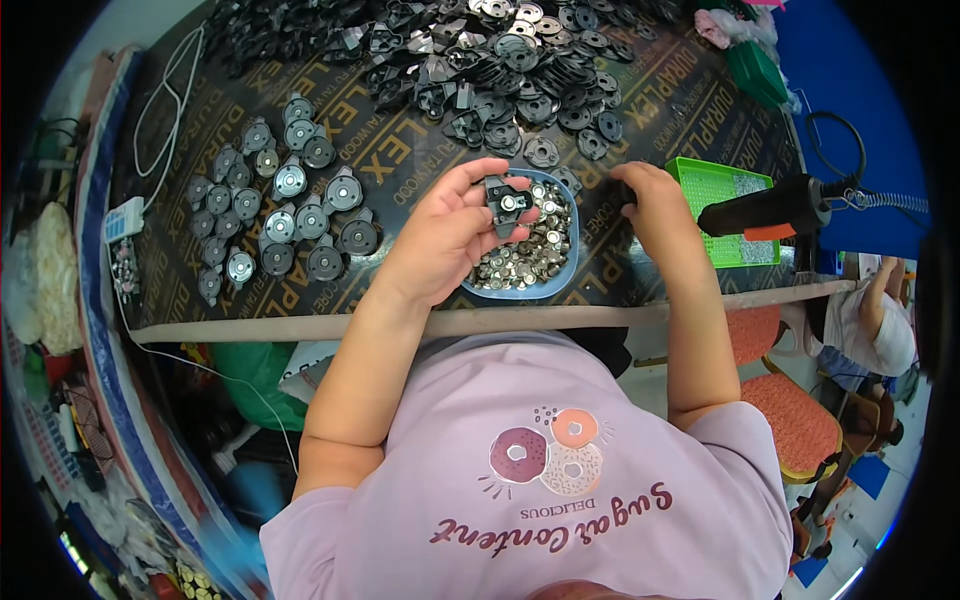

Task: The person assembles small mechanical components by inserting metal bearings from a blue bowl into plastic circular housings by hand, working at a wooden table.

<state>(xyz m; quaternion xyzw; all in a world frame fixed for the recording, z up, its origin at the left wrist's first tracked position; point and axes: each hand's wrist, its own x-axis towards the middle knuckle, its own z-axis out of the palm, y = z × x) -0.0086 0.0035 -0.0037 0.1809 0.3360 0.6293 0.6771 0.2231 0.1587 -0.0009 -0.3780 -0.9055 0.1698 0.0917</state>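
Observation:
My left hand (445,235) is closed around a black plastic part (508,206) with a small shiny metal piece at its middle. It holds this part over the left side of a blue bowl (574,255). Small round metal pieces (545,250) fill the bowl. To the right of the bowl, my right hand (657,205) is low over the dark tabletop with its fingers bent together. Something dark shows at those fingertips, too small to make out. Beyond the bowl spreads a heap of black plastic parts with round discs (515,95).
Round black and silver assemblies (280,225) lie in rows at the left. A green basket (685,180) holds small silvery pieces. Over it hangs a black electric screwdriver (765,208) on a coiled cord. A white cable (170,110) loops at the far left.

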